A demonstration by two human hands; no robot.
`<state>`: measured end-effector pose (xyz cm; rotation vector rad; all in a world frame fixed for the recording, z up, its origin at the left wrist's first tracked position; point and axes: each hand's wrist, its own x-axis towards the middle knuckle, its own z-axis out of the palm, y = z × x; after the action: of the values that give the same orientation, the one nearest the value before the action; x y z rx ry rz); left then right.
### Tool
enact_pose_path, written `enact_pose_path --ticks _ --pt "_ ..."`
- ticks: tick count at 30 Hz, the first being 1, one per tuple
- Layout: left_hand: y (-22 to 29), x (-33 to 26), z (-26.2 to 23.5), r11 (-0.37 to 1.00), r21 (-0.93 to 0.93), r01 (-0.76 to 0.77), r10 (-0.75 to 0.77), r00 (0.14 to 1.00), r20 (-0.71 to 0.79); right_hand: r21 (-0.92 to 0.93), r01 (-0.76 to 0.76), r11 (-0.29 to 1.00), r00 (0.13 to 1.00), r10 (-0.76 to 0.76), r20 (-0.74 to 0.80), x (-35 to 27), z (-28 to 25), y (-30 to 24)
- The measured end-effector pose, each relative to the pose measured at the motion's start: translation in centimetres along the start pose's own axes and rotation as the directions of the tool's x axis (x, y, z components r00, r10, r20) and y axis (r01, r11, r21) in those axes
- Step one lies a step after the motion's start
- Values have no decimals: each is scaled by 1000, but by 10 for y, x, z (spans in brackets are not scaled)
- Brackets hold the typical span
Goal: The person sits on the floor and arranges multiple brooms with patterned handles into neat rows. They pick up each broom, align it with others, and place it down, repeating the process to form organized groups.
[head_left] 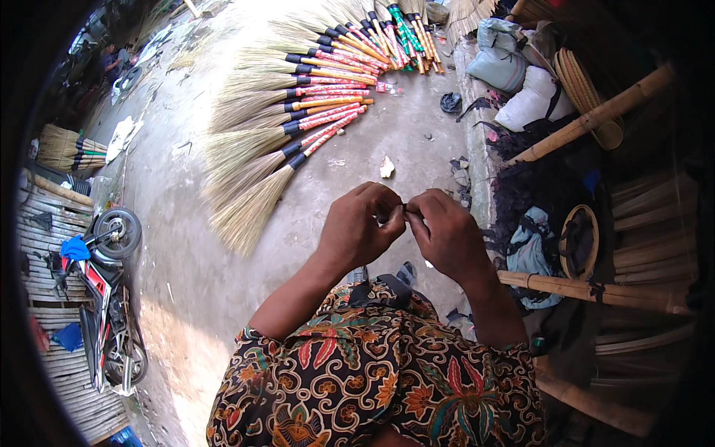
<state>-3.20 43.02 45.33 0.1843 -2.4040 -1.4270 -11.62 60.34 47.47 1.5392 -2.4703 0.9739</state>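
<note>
My left hand and my right hand meet in front of my body, above the concrete floor. Both are closed, thumbs and fingers pinched together with the tips almost touching. Between them shows a tiny dark bit, too small to name. Beyond the hands a row of grass brooms lies fanned out in an arc. Their bristles point left and their handles, mostly red-and-white patterned or plain yellow-brown, point right. A pale scrap lies on the floor just past my hands.
A motorcycle stands at the left by bamboo slats. More brooms lie at the far left. Filled sacks, bamboo poles and a round woven basket are at the right. A dark plastic bag lies near the kerb.
</note>
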Motion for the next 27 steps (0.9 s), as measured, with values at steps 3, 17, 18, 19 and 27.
enact_pose_path --ticks 3,17,18,19,27 --pt "-7 -1 2 1000 -17 15 -15 1000 23 60 -44 997 998 41 52 -5 4 4" --pt "-52 22 -3 220 -952 212 -248 956 156 932 -139 333 870 491 -45 -14 16 35" --pt "-54 23 -3 142 -971 193 -235 959 156 920 -240 309 838 545 36 -16 12 39" --pt "-57 25 -3 64 -983 173 -223 962 155 967 -148 208 838 545 11 -18 10 43" --pt "-82 52 -17 507 -830 231 -433 901 -14 997 -37 -68 833 550 68 -30 -9 59"
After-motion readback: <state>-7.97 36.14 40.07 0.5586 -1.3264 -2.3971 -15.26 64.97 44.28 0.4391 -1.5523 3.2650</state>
